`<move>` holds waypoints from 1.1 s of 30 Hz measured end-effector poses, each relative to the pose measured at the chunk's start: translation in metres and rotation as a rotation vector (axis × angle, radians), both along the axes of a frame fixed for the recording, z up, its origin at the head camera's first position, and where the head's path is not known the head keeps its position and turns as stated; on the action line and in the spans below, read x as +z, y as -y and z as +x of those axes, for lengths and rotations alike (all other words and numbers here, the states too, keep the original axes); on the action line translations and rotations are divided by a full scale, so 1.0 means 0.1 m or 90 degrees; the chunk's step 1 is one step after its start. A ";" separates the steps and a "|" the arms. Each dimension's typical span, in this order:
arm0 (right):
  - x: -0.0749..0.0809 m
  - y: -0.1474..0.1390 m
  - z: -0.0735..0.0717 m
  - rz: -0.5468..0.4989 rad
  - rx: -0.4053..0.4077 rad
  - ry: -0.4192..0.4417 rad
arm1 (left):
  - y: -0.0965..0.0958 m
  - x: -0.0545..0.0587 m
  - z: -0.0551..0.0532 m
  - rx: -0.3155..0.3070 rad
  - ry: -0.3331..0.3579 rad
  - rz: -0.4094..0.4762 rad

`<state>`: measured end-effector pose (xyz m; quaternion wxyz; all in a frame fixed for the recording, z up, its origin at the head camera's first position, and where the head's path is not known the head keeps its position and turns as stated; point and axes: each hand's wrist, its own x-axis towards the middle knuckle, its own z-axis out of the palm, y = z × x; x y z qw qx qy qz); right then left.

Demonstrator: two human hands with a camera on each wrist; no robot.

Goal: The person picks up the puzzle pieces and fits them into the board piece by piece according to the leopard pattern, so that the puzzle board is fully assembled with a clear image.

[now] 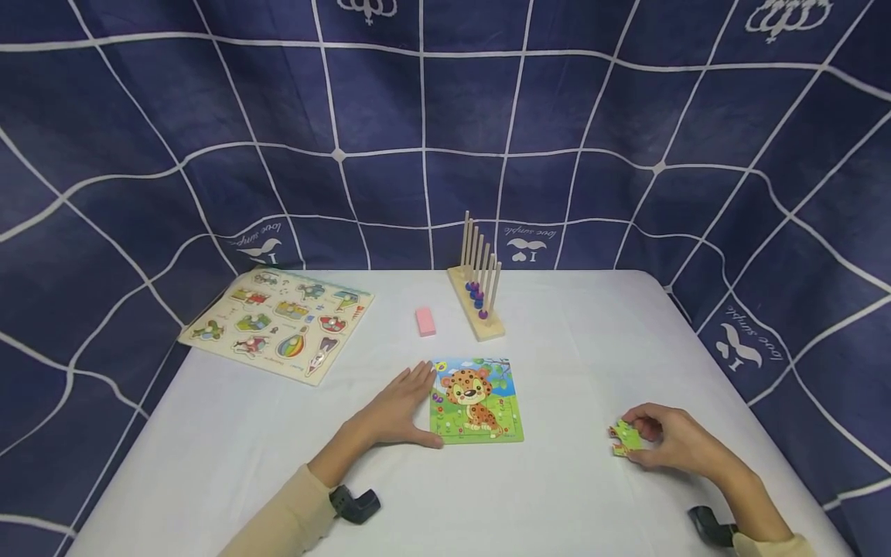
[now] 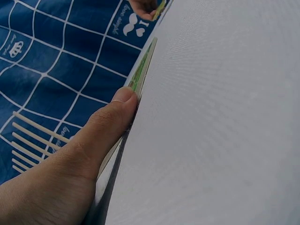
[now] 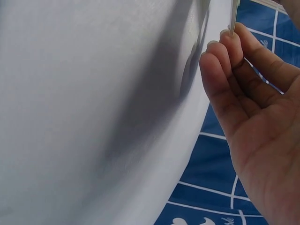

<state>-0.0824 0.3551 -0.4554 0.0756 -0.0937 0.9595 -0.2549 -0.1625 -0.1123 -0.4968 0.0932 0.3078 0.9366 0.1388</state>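
Observation:
A square jigsaw puzzle (image 1: 476, 402) with a cartoon leopard on grass lies flat in front of me, its picture face up. My left hand (image 1: 397, 408) rests along its left side, fingers stretched toward the upper left corner and thumb by the lower left one. In the left wrist view the thumb (image 2: 112, 112) lies at the board's edge. Off to the right, my right hand (image 1: 668, 439) pinches a green jigsaw piece (image 1: 628, 437) with a little orange on it between thumb and fingers. The right wrist view shows only a thin edge of the piece (image 3: 233, 18) at the fingertips.
Behind the puzzle lie a pink block (image 1: 425, 322) and a wooden peg stand (image 1: 487, 329) with upright rods and several purple and blue beads. A knob puzzle board (image 1: 278, 325) with vehicle pictures sits at the back left. Blue checked cloth (image 1: 459, 100) hangs around the white table (image 1: 550, 495).

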 end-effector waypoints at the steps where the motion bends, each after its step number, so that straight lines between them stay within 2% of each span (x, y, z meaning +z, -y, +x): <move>1: 0.00 0.00 0.00 -0.002 0.003 -0.003 | 0.00 0.00 0.00 0.000 -0.002 0.000; 33: 0.00 0.18 -0.12 -0.005 0.027 -0.020 | 0.00 0.00 0.01 -0.001 -0.002 -0.007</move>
